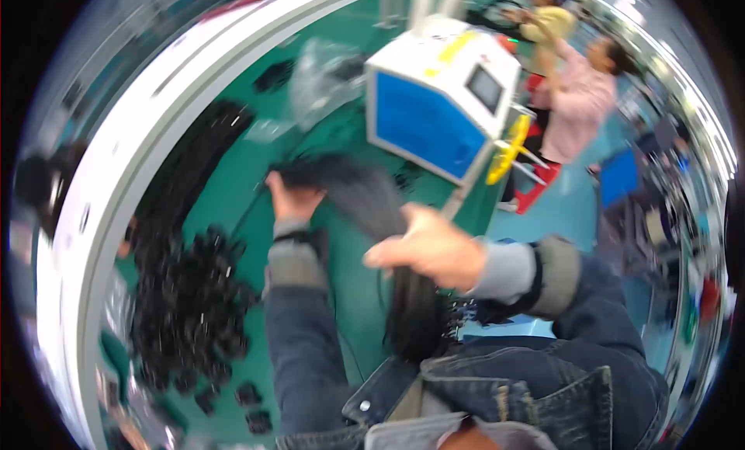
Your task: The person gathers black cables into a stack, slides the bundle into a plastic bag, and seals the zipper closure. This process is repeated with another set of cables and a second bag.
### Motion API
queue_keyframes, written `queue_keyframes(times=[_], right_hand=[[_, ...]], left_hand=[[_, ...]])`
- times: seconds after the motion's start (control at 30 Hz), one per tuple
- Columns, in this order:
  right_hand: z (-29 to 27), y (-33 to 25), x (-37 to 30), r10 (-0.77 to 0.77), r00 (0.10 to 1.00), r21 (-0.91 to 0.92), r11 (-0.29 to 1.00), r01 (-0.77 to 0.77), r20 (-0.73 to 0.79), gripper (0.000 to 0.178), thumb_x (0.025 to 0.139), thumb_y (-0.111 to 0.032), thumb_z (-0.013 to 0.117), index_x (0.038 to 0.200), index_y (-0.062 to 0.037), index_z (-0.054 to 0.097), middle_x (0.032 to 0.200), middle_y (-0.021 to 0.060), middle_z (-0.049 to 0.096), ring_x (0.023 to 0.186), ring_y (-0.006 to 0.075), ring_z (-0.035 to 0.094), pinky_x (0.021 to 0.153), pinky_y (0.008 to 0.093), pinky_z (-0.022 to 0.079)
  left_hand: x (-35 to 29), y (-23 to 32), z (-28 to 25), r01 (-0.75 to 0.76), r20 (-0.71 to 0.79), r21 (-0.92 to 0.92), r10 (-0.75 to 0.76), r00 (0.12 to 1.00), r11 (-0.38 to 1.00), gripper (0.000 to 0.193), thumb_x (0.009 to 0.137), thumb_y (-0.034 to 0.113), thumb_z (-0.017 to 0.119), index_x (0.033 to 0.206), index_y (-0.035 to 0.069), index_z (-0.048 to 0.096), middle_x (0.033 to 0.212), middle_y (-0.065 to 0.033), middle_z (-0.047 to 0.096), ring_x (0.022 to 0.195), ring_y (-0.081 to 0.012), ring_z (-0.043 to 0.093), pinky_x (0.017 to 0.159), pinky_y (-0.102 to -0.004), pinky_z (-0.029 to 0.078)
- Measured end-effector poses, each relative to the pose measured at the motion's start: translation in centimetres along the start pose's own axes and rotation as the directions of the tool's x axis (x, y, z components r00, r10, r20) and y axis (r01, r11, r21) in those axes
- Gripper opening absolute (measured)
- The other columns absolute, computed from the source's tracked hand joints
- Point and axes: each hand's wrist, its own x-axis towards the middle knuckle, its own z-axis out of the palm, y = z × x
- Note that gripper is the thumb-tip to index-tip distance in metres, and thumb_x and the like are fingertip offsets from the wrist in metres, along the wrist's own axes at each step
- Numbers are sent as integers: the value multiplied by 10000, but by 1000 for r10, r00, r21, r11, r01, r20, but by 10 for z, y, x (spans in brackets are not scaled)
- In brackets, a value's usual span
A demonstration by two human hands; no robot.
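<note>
A long bundle of thin black cables [353, 187], blurred by motion, arches over the green table between my hands. Its far left end sits in my left hand [293, 200], whose fingers close round it from below. My right hand [434, 248] is at the bundle's near right part, thumb and fingers apart; whether it touches the strands is hard to tell. Below that hand hangs another thick black cable bundle [415, 318], close to my body; whether it joins the arched one is hidden behind the hand.
Piled black cables with connectors [190, 310] cover the table's left side. Clear plastic bags [322, 77] lie at the back beside a blue and white machine with a screen [434, 100]. A white frame [116, 194] curves along the left. Two people, one in pink [582, 100], are at the back right.
</note>
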Motion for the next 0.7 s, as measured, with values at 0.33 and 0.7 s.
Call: queue_keyframes(times=[0.33,0.7], right_hand=[[33,60,21,-77,997,345,935,82,-30,520,673,-81,714,1113,64,478,1012,98,588,875,171,565,804,293,451],[47,25,10,-150,986,371,921,116,65,177,728,-164,680,840,-46,610,757,65,620,688,166,592,672,286,482]], left_hand=[[-207,-33,61,-158,418,352,-4,908,922,965,759,756,288,1316,-32,301,1338,-125,378,1204,-261,389,1007,-373,314],[-305,-95,27,-189,483,316,14,875,930,737,544,202,767,1170,-42,462,1074,-131,566,1019,-219,525,898,-340,403]])
